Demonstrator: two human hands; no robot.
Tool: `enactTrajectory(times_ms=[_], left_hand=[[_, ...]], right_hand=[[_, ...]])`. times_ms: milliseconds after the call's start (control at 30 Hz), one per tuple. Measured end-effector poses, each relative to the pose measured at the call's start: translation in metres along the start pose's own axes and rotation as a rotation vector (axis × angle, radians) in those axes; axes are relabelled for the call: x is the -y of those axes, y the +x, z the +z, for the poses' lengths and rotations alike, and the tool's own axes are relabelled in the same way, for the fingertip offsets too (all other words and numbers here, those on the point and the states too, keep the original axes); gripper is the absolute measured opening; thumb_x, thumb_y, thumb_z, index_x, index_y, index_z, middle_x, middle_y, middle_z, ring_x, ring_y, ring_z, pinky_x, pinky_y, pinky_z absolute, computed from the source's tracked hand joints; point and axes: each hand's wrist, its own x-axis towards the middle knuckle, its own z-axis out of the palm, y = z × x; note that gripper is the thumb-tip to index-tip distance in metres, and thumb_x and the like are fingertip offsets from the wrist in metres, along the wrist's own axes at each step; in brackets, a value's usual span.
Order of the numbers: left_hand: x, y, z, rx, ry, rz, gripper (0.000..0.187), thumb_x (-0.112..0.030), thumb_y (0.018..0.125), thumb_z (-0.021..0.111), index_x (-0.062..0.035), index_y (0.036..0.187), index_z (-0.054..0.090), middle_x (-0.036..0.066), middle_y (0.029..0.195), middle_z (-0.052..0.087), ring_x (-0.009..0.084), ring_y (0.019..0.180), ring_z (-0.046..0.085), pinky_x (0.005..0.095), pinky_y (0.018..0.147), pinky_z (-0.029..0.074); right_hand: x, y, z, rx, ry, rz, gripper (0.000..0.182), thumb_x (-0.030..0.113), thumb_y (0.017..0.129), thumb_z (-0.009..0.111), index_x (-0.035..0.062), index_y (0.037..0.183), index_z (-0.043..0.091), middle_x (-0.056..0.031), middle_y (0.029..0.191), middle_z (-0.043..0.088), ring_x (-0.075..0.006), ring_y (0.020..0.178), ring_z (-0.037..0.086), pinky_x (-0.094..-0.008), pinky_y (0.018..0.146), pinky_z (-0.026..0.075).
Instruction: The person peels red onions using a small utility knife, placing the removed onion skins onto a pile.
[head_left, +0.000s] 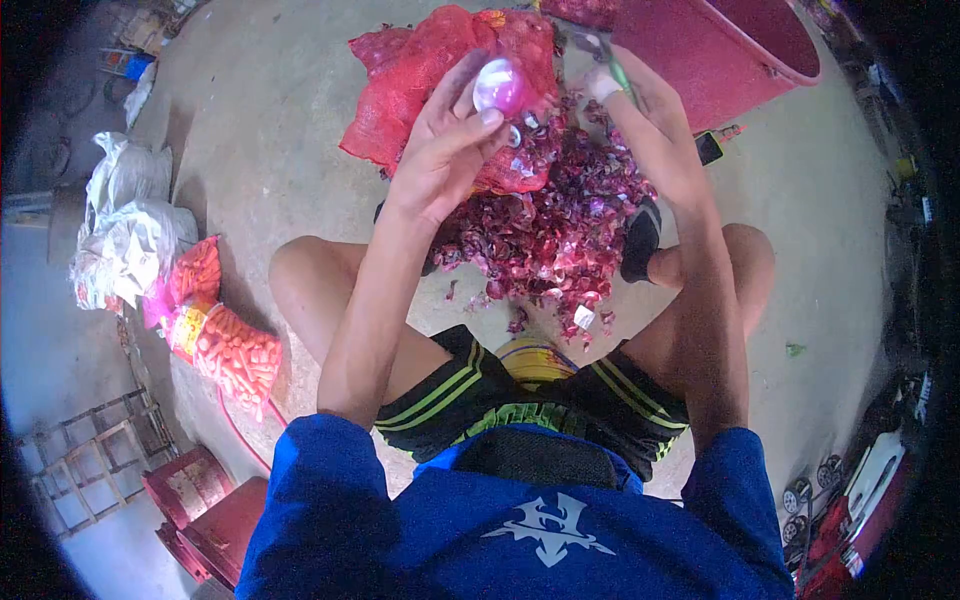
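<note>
My left hand (445, 150) is raised in front of a red mesh sack and holds a shiny purple-and-white onion (502, 88) between thumb and fingers. To its right, my right hand (655, 120) is closed around a green-handled knife (618, 72); its blade is blurred and hard to make out. Below both hands, a heap of dark red onion skins (555, 235) spreads over the floor between my legs. The red mesh sack (385, 115) stands behind my left hand, with onions showing through the netting.
A large dark pink tub (690, 60) lies beyond my right hand, with a dark phone-like object (708, 148) near it. Bags of carrots (238, 350) and white sacks (130, 235) stand at left. Red containers (190, 485) are at lower left. I sit on something yellow (538, 362).
</note>
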Motion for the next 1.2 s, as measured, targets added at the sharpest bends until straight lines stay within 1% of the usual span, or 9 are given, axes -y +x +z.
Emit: enactTrajectory(times_ms=[167, 433, 500, 533, 700, 767, 967, 1100, 1200], left_hand=[[0.000, 0.001, 0.004, 0.043, 0.181, 0.042, 0.078, 0.010, 0.080, 0.079, -0.0013, 0.151, 0.048, 0.010, 0.142, 0.059, 0.0203, 0.130, 0.059, 0.0360, 0.111, 0.050], [0.007, -0.001, 0.020, 0.034, 0.622, 0.170, 0.081, 0.008, 0.072, 0.086, 0.0004, 0.146, 0.054, 0.008, 0.137, 0.062, 0.0178, 0.126, 0.060, 0.0353, 0.110, 0.051], [0.004, -0.001, 0.020, 0.033, 0.603, 0.157, 0.080, 0.008, 0.073, 0.085, 0.0004, 0.146, 0.054, 0.008, 0.137, 0.062, 0.0180, 0.126, 0.060, 0.0351, 0.111, 0.050], [0.002, -0.001, 0.019, 0.031, 0.584, 0.145, 0.078, 0.009, 0.074, 0.084, 0.0005, 0.146, 0.054, 0.009, 0.137, 0.062, 0.0182, 0.127, 0.060, 0.0349, 0.111, 0.050], [0.003, 0.001, 0.010, 0.020, 0.420, 0.138, 0.077, 0.007, 0.078, 0.082, 0.0001, 0.148, 0.051, 0.009, 0.140, 0.060, 0.0199, 0.126, 0.061, 0.0355, 0.111, 0.050], [0.003, -0.001, 0.009, 0.015, 0.356, 0.133, 0.076, 0.006, 0.080, 0.082, 0.0001, 0.149, 0.050, 0.009, 0.141, 0.059, 0.0206, 0.126, 0.061, 0.0359, 0.111, 0.050], [-0.003, -0.005, 0.006, -0.021, 0.071, 0.070, 0.071, 0.002, 0.090, 0.076, -0.0058, 0.152, 0.043, 0.012, 0.136, 0.062, 0.0227, 0.123, 0.064, 0.0410, 0.108, 0.052], [0.001, -0.004, 0.001, -0.074, 0.042, 0.069, 0.068, 0.003, 0.092, 0.073, -0.0091, 0.151, 0.043, 0.011, 0.134, 0.063, 0.0230, 0.121, 0.065, 0.0416, 0.106, 0.055], [0.005, -0.002, 0.003, -0.133, 0.063, 0.103, 0.068, 0.006, 0.089, 0.075, -0.0082, 0.149, 0.046, 0.010, 0.133, 0.063, 0.0226, 0.120, 0.065, 0.0404, 0.105, 0.056]], right_hand=[[0.016, 0.003, 0.002, 0.029, -0.103, -0.073, 0.049, 0.020, 0.093, 0.077, -0.0006, 0.135, 0.063, -0.0017, 0.101, 0.071, -0.0076, 0.084, 0.061, -0.0262, 0.077, 0.052], [0.019, -0.002, 0.021, -0.042, -0.227, -0.052, 0.052, 0.015, 0.088, 0.080, -0.0004, 0.135, 0.063, -0.0026, 0.099, 0.076, -0.0070, 0.086, 0.063, -0.0259, 0.078, 0.053], [0.020, 0.001, 0.020, -0.123, -0.134, 0.023, 0.029, 0.007, 0.092, 0.077, -0.0016, 0.118, 0.067, 0.0006, 0.091, 0.071, -0.0029, 0.077, 0.059, -0.0209, 0.066, 0.046], [0.047, 0.006, 0.022, -0.110, 0.015, 0.061, 0.054, 0.001, 0.097, 0.064, -0.0036, 0.148, 0.049, -0.0035, 0.092, 0.065, -0.0099, 0.083, 0.067, -0.0243, 0.074, 0.052], [0.027, 0.007, 0.000, -0.166, 0.072, -0.045, 0.049, 0.002, 0.101, 0.060, -0.0043, 0.149, 0.050, 0.0005, 0.090, 0.064, -0.0057, 0.074, 0.057, -0.0226, 0.068, 0.046], [0.010, 0.011, -0.016, -0.360, -0.198, -0.174, 0.029, 0.011, 0.093, 0.077, -0.0021, 0.118, 0.070, -0.0002, 0.090, 0.073, -0.0048, 0.078, 0.061, -0.0218, 0.070, 0.048], [-0.011, 0.015, -0.065, -0.318, -0.454, -0.091, 0.043, 0.015, 0.095, 0.077, -0.0032, 0.132, 0.066, -0.0029, 0.099, 0.074, -0.0104, 0.092, 0.067, -0.0259, 0.087, 0.052], [-0.008, -0.004, -0.035, -0.040, -0.506, 0.024, 0.058, 0.025, 0.095, 0.076, 0.0019, 0.146, 0.056, -0.0181, 0.123, 0.073, -0.0224, 0.117, 0.068, -0.0378, 0.100, 0.052], [0.012, -0.010, -0.007, 0.145, -0.155, 0.026, 0.063, 0.029, 0.102, 0.064, 0.0073, 0.157, 0.043, -0.0228, 0.139, 0.065, -0.0327, 0.128, 0.063, -0.0389, 0.111, 0.045]])
